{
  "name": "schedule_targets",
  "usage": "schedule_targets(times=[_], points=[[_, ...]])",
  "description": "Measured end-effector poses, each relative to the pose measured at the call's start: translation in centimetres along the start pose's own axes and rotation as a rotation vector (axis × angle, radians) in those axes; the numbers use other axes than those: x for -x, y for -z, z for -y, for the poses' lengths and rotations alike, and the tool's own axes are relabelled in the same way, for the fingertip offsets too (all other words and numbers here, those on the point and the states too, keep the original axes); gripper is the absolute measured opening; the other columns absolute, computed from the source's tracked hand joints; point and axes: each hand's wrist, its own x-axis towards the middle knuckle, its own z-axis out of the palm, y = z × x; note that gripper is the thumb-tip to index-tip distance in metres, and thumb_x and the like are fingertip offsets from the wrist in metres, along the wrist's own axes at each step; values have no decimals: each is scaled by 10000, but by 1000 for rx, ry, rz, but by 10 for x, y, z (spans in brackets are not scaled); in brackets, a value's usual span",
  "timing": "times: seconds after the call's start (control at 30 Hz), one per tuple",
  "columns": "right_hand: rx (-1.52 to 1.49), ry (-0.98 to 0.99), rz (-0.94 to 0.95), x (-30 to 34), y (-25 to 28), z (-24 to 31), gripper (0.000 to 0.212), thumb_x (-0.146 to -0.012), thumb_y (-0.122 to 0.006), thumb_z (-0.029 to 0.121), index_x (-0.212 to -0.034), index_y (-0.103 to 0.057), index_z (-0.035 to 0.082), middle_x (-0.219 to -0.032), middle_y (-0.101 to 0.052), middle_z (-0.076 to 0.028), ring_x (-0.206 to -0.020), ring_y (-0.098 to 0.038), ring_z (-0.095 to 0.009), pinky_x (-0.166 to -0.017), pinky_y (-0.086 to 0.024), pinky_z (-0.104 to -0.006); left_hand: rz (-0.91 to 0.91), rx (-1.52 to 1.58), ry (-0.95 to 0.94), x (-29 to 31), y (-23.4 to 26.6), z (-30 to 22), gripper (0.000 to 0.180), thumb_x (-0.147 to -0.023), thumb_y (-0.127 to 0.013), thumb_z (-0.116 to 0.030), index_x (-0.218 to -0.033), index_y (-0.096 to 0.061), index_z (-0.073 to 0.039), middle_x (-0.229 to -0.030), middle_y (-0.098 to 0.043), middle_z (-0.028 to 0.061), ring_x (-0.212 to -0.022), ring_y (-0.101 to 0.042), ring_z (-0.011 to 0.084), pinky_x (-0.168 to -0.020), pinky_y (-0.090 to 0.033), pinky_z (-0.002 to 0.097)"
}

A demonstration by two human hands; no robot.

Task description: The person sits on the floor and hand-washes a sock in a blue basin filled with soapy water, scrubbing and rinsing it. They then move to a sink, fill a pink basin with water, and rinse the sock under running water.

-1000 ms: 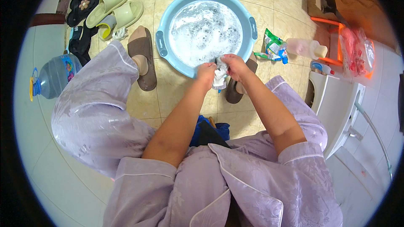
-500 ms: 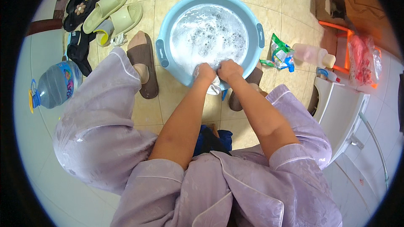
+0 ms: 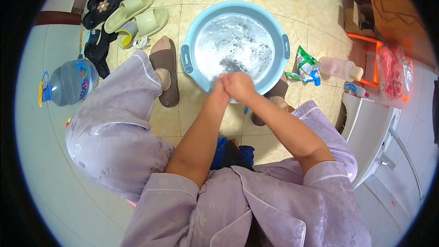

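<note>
A light blue basin [image 3: 280, 25] full of foamy, sudsy water [image 3: 233, 41] stands on the floor between my feet. My left hand [image 3: 220, 89] and my right hand [image 3: 240, 86] are pressed together at its near rim, the right partly covering the left. Both look closed around a white cloth [image 3: 234, 101]; only a small bit of it shows below the right hand, and the rest is hidden. The fingers are slightly smeared by motion.
On the left are black slippers [image 3: 103, 6], pale green slippers [image 3: 152, 22] and a large water bottle [image 3: 71, 82]. On the right lie a green packet [image 3: 305, 66] and a pinkish bottle [image 3: 337, 68], beside an orange frame [image 3: 379, 50] and a white cabinet [image 3: 372, 123].
My hands, which were slightly apart on the white cloth, have come together, the right over the left. Less cloth shows. The view has shifted, so the basin sits lower and farther right.
</note>
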Motion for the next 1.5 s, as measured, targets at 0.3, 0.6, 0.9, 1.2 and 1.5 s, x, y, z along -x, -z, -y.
schedule_targets(times=[0.3, 0.6, 0.9, 1.2, 1.5], points=[[-42, -84, -42, 16, 16, -11, 406, -868, -423, 342, -777, -668, 31, -811, -629, -201, -775, -601, -368, -721, -472, -455, -136, -31, 139, 10, -20, 20, 271, -899, -483, -257, -991, -576, -19, -943, -621, 118, -799, -622, 241, -670, -515, 404], [55, -168, -44, -6, 6, -70, 430, -870, -478, 371, -699, -641, 12, -648, -575, -239, -653, -588, -380, -613, -451, -427, -336, -222, 389, -1, -59, 18, 186, -884, -504, -196, -882, -571, -22, -822, -599, 110, -705, -604, 236, -589, -518, 410], [-438, -430, -77, -41, -40, -95, 482, -867, -451, 401, -893, -626, -47, -878, -624, -227, -849, -600, -317, -769, -439, -391, -218, 61, 249, -50, 13, 6, 304, -928, -347, -214, -924, -550, 12, -890, -602, 122, -742, -607, 269, -690, -504, 413], [-561, -196, 2, -31, -17, -29, 447, -827, -601, 370, -563, -525, 17, -499, -483, -45, -477, -421, -123, -471, -366, -315, -403, -141, 361, -62, 12, 2, 218, -884, -498, -215, -988, -554, -31, -953, -600, 118, -805, -602, 254, -654, -510, 436], [-85, 77, 23, 11, 10, 6, 420, -873, -427, 346, -726, -662, 30, -793, -623, -206, -772, -589, -382, -765, -453, -437, 177, 152, -71, -41, 4, 39, 228, -906, -444, -226, -908, -583, -46, -839, -625, 103, -726, -619, 224, -632, -521, 382]])
